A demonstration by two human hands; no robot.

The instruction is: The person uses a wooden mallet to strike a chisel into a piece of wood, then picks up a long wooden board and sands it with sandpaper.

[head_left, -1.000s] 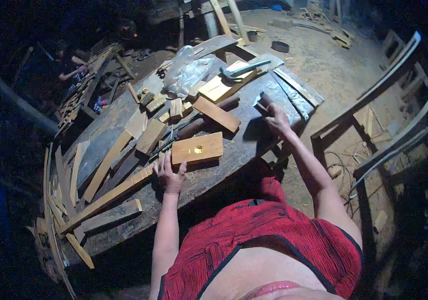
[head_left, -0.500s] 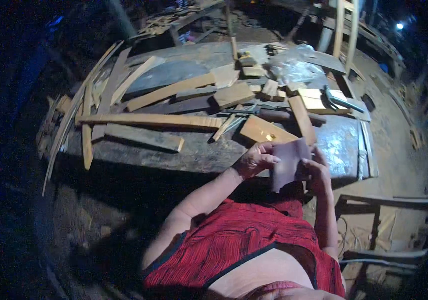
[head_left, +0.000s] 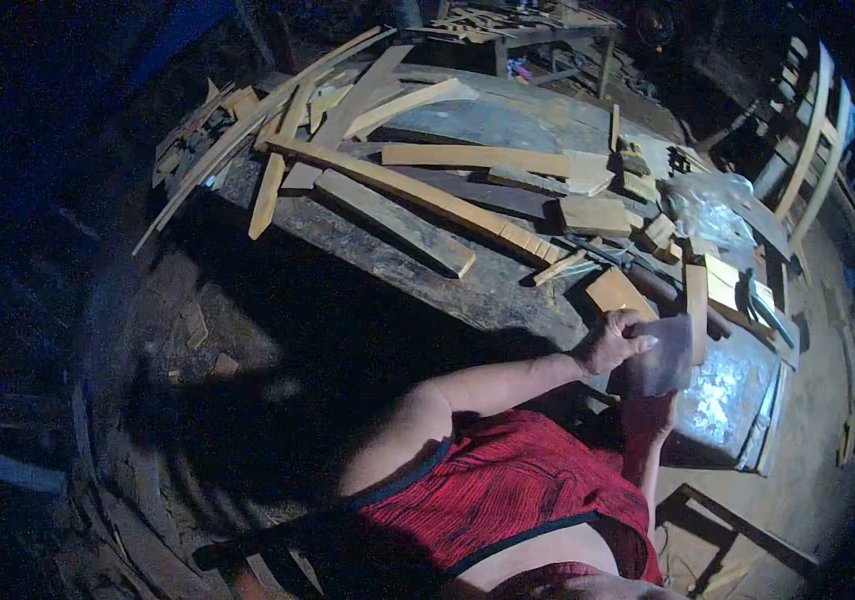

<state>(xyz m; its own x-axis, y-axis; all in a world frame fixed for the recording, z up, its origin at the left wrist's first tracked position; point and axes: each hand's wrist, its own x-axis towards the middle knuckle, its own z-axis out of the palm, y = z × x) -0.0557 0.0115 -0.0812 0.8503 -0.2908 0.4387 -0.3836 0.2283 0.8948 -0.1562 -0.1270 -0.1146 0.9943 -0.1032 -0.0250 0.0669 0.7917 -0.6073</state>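
A thin brown sheet (head_left: 664, 356) is held up at the near edge of a cluttered desk (head_left: 523, 297), toward its right end, just beside a person's left hand (head_left: 614, 345). That hand grasps the sheet's left side, thumb laid over the face. The right hand (head_left: 652, 412) is directly below the sheet and partly hidden by it; whether it grips cannot be told.

Just beyond the left hand lies a wooden block (head_left: 616, 290), partly covered from view, with a narrower reddish-brown board (head_left: 696, 300) to its right. At the desk's near right corner, a shiny covering (head_left: 716, 395) catches the light. Farther back along the right edge, a hammer (head_left: 770, 312) rests on pale wood (head_left: 724, 280), near a clear plastic bag (head_left: 710, 205). A long notched strip (head_left: 418, 200) runs from the block's vicinity toward the far left corner, beside a shorter, grayish batten (head_left: 398, 222).
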